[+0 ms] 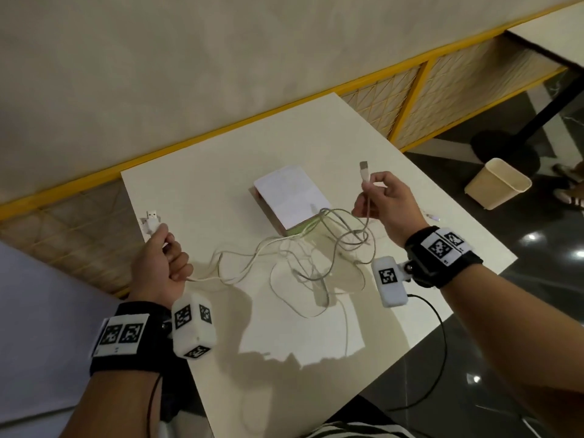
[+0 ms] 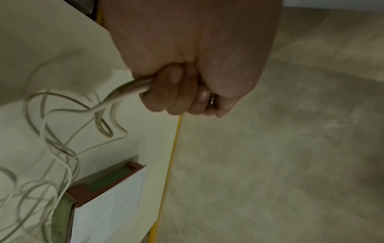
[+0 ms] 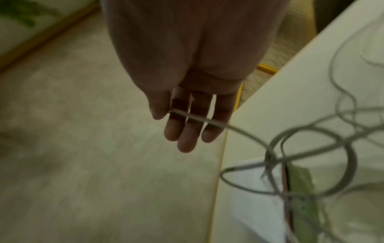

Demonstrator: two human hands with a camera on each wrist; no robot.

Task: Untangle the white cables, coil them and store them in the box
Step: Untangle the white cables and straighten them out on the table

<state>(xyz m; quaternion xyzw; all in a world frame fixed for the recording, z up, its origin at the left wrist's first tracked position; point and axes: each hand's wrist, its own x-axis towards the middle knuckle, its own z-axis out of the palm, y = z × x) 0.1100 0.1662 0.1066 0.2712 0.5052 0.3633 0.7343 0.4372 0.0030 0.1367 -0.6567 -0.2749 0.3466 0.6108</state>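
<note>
Broadly, the table (image 1: 221, 358) carried the box (image 1: 290, 197) under a white sheet near its middle, with the white cables (image 1: 303, 257) heaped in thin, limp loops just in front of it. Both hands held plug ends up: the left hand (image 1: 161, 267) fisted around two strands, the right hand (image 1: 384, 203) pinching one below its connector (image 1: 364, 168); being light and floppy, they looked best gripped at those stiff plugs
</note>
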